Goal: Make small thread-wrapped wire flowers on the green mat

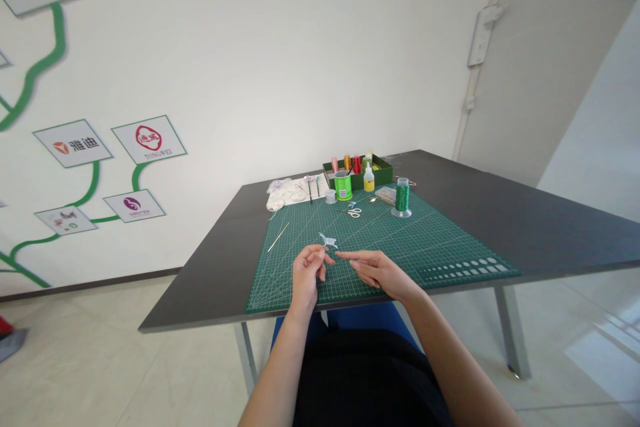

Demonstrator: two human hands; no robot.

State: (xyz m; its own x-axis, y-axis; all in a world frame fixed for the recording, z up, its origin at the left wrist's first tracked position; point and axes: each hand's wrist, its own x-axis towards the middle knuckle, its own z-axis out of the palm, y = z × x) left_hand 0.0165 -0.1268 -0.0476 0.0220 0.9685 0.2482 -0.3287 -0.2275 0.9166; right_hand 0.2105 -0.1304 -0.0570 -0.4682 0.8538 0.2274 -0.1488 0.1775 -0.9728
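Near the front of the green cutting mat (285,273), my left hand (309,267) is closed in a pinch. A small pale blue-white piece, thin and petal-like (329,240), shows just beyond its fingertips; its exact kind is too small to make out. My right hand (377,270) points left with the index finger stretched out, its tip close to that piece. The other right fingers are loosely bent, and I see nothing held in them. Beyond the hands lie white-handled scissors (354,213) and a thin stick (278,237).
At the back stand a green can (343,185), a glue bottle (369,179) and a green box (385,171) with thread spools. A green thread spool (402,197) stands to the right. White cloth (295,193) with small items lies at back left. The dark table (205,260) surrounds the mat.
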